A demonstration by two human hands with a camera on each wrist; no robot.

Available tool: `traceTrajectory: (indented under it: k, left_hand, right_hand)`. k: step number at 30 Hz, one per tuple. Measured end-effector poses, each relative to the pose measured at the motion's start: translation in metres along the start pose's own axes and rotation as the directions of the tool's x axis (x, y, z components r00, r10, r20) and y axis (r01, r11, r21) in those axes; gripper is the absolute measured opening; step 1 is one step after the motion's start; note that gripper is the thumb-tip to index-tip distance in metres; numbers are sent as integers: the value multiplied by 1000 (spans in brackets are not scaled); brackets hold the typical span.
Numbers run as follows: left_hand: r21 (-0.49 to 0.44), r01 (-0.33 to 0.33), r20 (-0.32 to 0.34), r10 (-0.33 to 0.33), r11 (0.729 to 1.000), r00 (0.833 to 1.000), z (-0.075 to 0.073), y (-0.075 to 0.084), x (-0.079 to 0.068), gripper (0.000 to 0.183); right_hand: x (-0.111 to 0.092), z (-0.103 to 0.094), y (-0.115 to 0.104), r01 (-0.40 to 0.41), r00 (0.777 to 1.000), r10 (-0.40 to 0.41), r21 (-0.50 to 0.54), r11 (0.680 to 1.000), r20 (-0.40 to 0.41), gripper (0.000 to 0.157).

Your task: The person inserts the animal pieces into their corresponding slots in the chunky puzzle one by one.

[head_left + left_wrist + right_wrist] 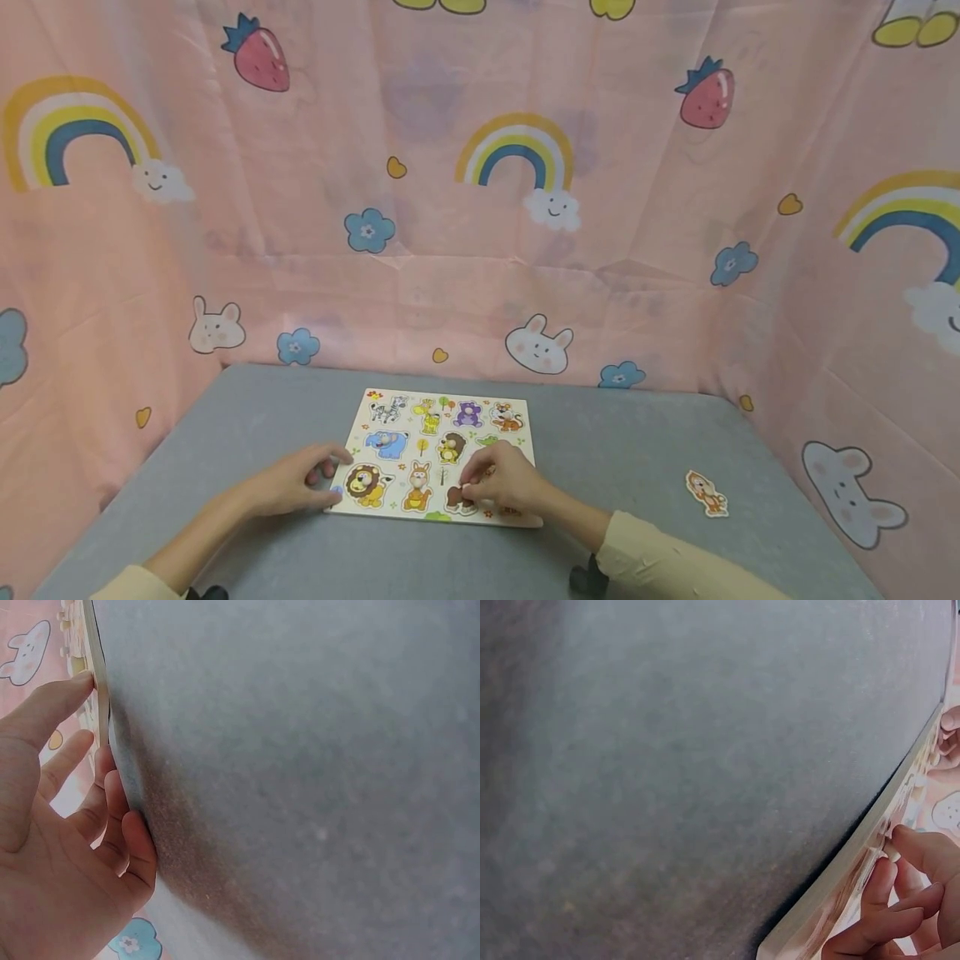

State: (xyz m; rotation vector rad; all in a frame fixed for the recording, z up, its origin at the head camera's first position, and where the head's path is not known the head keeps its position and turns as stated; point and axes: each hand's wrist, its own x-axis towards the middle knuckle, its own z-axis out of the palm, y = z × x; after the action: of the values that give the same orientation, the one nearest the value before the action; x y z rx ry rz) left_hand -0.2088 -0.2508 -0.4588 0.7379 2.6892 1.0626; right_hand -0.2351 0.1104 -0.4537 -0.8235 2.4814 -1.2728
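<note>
A wooden peg puzzle board [397, 509] lies on the grey table, with animal pieces such as a lion [365, 485], a blue elephant [387, 444] and a kangaroo [417, 487]. My right hand [507, 479] is over the board's lower right part. Its thumb and finger pinch the small knob [892, 852] of a brown animal puzzle piece [459, 501], which sits at the bottom row. That hand covers part of the brown piece and the board's right side. At the board's left edge, the thumb and fingertips of my left hand [294, 482] touch the side, fingers loosely bent.
To the right of the board, a loose monkey-like piece [706, 493] lies on the grey table [622, 467]. A pink printed curtain [465, 300] stands behind the table and along both sides.
</note>
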Motion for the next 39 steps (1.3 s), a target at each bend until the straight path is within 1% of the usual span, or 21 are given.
traceTrajectory:
  k: [4,12,17,22,26,30,35,39]
  left_hand:
    - [1,-8,3,8,1000,1000,0,-2,1,46]
    - [-6,2,13,-2,1000,1000,0,-1,1,45]
    - [-8,-5,15,6,1000,1000,-1,0,1,45]
    - [-14,8,22,-8,1000,1000,-2,0,0,45]
    - [-7,6,20,-6,1000,1000,-1,-1,0,46]
    - [-10,-2,15,2,1000,1000,-1,-2,1,45]
    - [-9,-6,13,6,1000,1000,-1,-2,1,45]
    - [-5,-10,13,10,1000,1000,-1,-2,1,45]
  right_hand:
    - [0,-1,0,1,1000,-1,-17,1000,-3,5]
    - [0,-2,-1,-6,1000,6,11,1000,9,4]
    - [0,-2,-1,5,1000,-6,11,1000,12,3]
    - [0,-1,0,21,1000,-21,6,1000,12,4]
    - [0,-1,1,24,1000,-25,12,1000,11,4]
    - [0,-3,2,45,999,-45,16,999,12,5]
    - [0,-8,4,64,998,-65,49,997,19,9]
    - [-2,-14,8,121,992,-124,98,988,24,15]
